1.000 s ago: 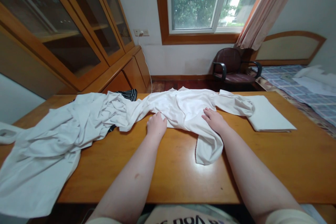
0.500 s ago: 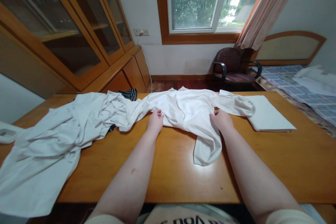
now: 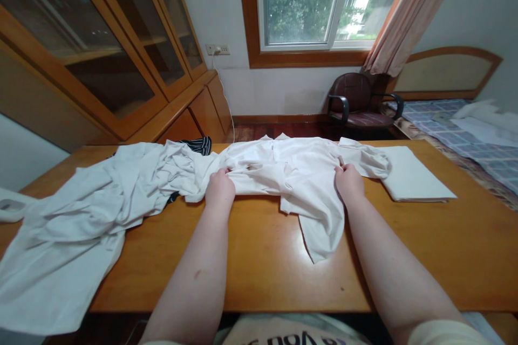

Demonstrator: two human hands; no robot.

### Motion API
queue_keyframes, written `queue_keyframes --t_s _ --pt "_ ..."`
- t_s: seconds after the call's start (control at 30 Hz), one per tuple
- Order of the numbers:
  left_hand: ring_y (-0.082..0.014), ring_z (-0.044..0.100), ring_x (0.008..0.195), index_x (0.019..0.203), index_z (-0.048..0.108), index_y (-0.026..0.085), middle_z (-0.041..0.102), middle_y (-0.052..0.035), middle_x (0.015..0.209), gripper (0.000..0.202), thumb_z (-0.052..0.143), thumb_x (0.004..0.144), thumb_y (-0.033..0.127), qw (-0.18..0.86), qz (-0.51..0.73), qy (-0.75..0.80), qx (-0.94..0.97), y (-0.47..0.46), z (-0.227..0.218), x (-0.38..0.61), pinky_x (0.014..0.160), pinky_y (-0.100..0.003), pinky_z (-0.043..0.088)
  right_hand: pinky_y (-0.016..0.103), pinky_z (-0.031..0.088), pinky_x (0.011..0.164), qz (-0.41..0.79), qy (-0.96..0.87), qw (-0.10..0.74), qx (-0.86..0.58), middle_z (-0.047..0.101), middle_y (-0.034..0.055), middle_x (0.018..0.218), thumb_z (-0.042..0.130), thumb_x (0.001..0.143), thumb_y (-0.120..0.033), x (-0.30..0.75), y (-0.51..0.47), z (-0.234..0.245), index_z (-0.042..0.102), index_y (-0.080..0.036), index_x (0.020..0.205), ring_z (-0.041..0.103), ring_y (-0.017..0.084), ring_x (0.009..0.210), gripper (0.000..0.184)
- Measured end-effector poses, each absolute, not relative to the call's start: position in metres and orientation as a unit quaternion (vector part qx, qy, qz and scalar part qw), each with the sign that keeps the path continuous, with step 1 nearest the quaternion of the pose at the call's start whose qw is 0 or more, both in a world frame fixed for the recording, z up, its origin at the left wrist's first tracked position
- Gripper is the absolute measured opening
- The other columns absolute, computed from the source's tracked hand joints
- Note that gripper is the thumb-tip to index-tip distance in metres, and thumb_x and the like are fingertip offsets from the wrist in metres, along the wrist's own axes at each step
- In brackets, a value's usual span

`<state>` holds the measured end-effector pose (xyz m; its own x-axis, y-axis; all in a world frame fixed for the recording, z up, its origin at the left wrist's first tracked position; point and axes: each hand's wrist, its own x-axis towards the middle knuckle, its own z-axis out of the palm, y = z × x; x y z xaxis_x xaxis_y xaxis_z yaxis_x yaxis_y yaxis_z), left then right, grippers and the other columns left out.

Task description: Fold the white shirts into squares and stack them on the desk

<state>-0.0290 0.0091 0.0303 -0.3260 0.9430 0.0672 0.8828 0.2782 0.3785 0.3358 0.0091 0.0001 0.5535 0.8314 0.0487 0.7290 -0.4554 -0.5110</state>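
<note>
A white shirt (image 3: 307, 167) lies spread and wrinkled across the far middle of the wooden table (image 3: 275, 275). My left hand (image 3: 220, 186) pinches its fabric near the left side. On the right, my right hand (image 3: 348, 179) has its fingers closed on the shirt's other side, just below the sleeve (image 3: 364, 156). Between my hands the cloth is stretched, with a loose corner hanging toward me. The sleeve's end rests against a neatly folded white cloth (image 3: 413, 175).
Rumpled white garments (image 3: 89, 205) pile up on the table's left and drape over its near edge. A black striped cloth (image 3: 198, 145) peeks out behind them. Beyond the table stand a brown armchair (image 3: 356, 99), a glass-door cabinet (image 3: 162, 91) and a bed (image 3: 461, 124).
My left hand has moved left and my right hand slightly right, both gripping the shirt. The front of the shirt is pulled wider and the loose corner has shifted.
</note>
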Motion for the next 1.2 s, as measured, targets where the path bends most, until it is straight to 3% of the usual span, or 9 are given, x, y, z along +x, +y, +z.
queue_keyframes --t_s 0.13,0.23,0.37,0.47,0.6,0.77,0.93,1.07,1.2 --pt "-0.0343 0.062 0.095 0.1 0.068 0.014 0.065 -0.0193 0.099 0.045 0.031 0.09 0.039 0.126 0.048 0.779 0.613 0.007 0.031 -0.025 0.081 -0.045 0.048 0.038 0.045 0.08 0.07 -0.467 0.253 -0.845 0.066 0.0156 0.1 0.046 0.084 -0.043 0.332 0.007 0.003 0.059 -0.014 0.108 0.061 0.029 0.093 0.04" --pt "-0.0361 0.059 0.101 0.094 0.07 0.017 0.064 -0.0189 0.105 0.044 0.043 0.084 0.05 0.065 0.048 0.762 0.642 0.004 0.031 -0.019 0.085 -0.046 0.047 0.036 0.042 0.087 0.007 -0.539 0.28 -0.794 0.063 0.0154 0.111 0.046 0.085 -0.04 0.327 0.004 0.007 0.058 -0.012 0.114 0.057 0.028 0.102 0.042" --pt "-0.0294 0.061 0.097 0.092 0.068 0.019 0.065 -0.0131 0.101 0.026 0.05 0.081 0.034 0.052 0.103 0.724 0.68 0.0 0.035 -0.012 0.084 -0.037 0.047 0.031 0.042 0.086 0.088 -0.658 0.213 -0.717 0.068 0.0087 0.106 0.041 0.089 -0.042 0.32 0.003 0.008 0.064 -0.019 0.111 0.06 0.022 0.097 0.039" --pt "-0.0264 0.064 0.088 0.099 0.064 0.021 0.068 -0.01 0.094 0.026 0.046 0.082 0.028 0.117 0.123 0.728 0.664 -0.002 0.04 -0.008 0.074 -0.033 0.049 0.032 0.042 0.088 0.105 -0.682 0.155 -0.707 0.067 0.0072 0.112 0.044 0.088 -0.044 0.319 0.004 0.004 0.064 -0.021 0.114 0.059 0.023 0.102 0.04" --pt "-0.0273 0.064 0.088 0.105 0.061 0.021 0.069 -0.0107 0.096 0.029 0.045 0.081 0.027 0.124 0.138 0.753 0.631 -0.007 0.047 -0.009 0.073 -0.034 0.049 0.033 0.042 0.087 0.093 -0.677 0.132 -0.718 0.065 0.0064 0.117 0.045 0.087 -0.044 0.32 0.007 0.0 0.061 -0.022 0.118 0.058 0.024 0.105 0.041" --pt "-0.0312 0.064 0.096 0.091 0.066 0.018 0.068 -0.0168 0.103 0.026 0.044 0.08 0.025 0.146 -0.045 0.767 0.623 -0.012 0.05 -0.019 0.078 -0.039 0.049 0.033 0.04 0.091 0.08 -0.683 0.13 -0.714 0.062 0.0063 0.122 0.046 0.087 -0.043 0.319 0.008 -0.001 0.062 -0.022 0.117 0.056 0.024 0.11 0.04" --pt "-0.0344 0.06 0.103 0.113 0.059 0.015 0.063 -0.0196 0.114 0.038 0.05 0.077 0.026 0.092 -0.046 0.756 0.647 -0.012 0.044 -0.018 0.083 -0.043 0.048 0.034 0.039 0.094 0.078 -0.68 0.127 -0.718 0.062 0.007 0.123 0.046 0.086 -0.043 0.318 0.008 -0.002 0.061 -0.021 0.118 0.054 0.024 0.113 0.041" --pt "-0.0261 0.052 0.119 0.126 0.054 0.024 0.054 -0.0098 0.133 0.045 0.047 0.081 0.023 0.085 0.031 0.617 0.782 -0.007 0.035 -0.006 0.097 -0.036 0.04 0.035 0.037 0.098 0.083 -0.681 0.129 -0.716 0.058 0.0068 0.129 0.047 0.086 -0.043 0.32 0.01 -0.004 0.061 -0.021 0.118 0.051 0.024 0.119 0.041" --pt "-0.0233 0.055 0.115 0.134 0.048 0.03 0.056 -0.0063 0.132 0.051 0.041 0.084 0.019 0.136 0.004 0.609 0.781 -0.004 0.028 -0.002 0.093 -0.034 0.042 0.035 0.037 0.098 0.084 -0.682 0.132 -0.715 0.058 0.0071 0.129 0.047 0.086 -0.042 0.32 0.01 -0.004 0.062 -0.02 0.117 0.051 0.024 0.118 0.041"
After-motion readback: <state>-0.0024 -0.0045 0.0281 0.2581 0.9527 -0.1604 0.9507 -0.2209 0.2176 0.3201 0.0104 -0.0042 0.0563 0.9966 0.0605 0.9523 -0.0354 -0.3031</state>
